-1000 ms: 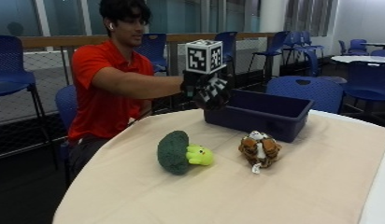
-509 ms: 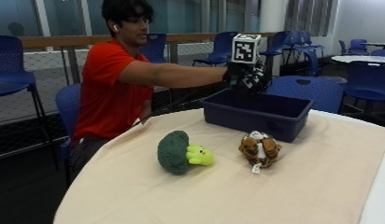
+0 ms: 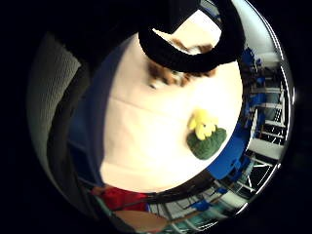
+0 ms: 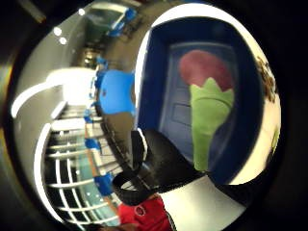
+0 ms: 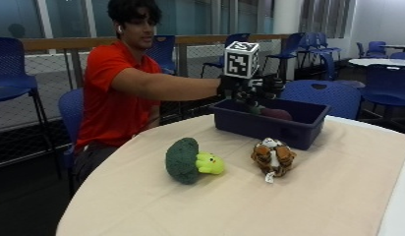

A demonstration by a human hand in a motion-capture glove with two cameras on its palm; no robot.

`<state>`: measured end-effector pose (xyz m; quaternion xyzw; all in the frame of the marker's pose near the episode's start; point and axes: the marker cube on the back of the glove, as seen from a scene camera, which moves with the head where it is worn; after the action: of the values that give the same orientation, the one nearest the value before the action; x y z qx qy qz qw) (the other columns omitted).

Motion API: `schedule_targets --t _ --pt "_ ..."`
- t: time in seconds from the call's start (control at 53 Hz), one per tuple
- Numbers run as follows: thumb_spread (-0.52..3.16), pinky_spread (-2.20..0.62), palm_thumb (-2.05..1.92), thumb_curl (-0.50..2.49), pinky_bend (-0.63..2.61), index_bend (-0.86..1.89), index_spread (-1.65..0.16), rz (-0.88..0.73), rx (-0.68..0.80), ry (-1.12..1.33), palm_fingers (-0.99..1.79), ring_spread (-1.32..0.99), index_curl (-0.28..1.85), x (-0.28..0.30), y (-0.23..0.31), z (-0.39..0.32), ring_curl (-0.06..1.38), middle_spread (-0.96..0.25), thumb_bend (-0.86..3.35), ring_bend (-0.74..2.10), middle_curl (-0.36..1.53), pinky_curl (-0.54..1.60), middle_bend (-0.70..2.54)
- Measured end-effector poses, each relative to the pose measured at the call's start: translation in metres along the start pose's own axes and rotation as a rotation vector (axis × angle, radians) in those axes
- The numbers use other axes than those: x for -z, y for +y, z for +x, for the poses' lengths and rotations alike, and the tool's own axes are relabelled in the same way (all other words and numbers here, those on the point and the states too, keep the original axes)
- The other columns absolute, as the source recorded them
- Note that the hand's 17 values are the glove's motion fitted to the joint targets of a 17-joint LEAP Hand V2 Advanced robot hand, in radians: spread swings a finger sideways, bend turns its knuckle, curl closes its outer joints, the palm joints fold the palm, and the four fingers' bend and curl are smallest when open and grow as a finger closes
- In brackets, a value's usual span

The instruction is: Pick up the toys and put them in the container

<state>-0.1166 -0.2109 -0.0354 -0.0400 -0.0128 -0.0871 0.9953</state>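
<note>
At upper right, the gloved right hand (image 5: 249,87) holds a red-and-green plush toy (image 4: 208,108) over the blue container (image 5: 271,122). Releasing it comes next; broccoli toy (image 5: 191,160) and tiger toy (image 5: 273,157) wait on the counter (image 5: 189,206).

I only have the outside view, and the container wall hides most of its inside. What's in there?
Observer: One plush toy, dark red at one end and green at the other, lying in the blue container.
Operator: Is the gloved right hand holding it?
Observer: Cannot tell. In the thumb side palm view the green end runs up to the glove, but the contact is hidden.
Operator: Anything else inside?
Observer: No, only that toy shows.
</note>
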Motion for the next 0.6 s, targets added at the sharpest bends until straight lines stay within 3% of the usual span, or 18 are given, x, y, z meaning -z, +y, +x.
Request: schedule_targets --t 0.264,0.472,0.604 --pt "1.06 0.10 -0.08 0.37 1.06 0.09 -0.32 0.004 -0.209 0.073 -0.32 0.05 0.24 0.003 0.049 0.140 0.25 -0.07 -0.07 0.13 0.30 0.37 0.10" --pt "0.99 0.14 -0.12 0.30 1.14 0.11 -0.32 -0.020 -0.346 0.249 -0.31 0.08 0.21 -0.012 0.085 0.217 0.21 -0.06 -0.10 0.12 0.26 0.38 0.10" --pt "0.96 0.16 -0.13 0.26 1.19 0.11 -0.33 -0.046 -0.392 0.226 -0.31 0.08 0.20 -0.021 0.097 0.247 0.19 -0.06 -0.10 0.12 0.24 0.39 0.11"
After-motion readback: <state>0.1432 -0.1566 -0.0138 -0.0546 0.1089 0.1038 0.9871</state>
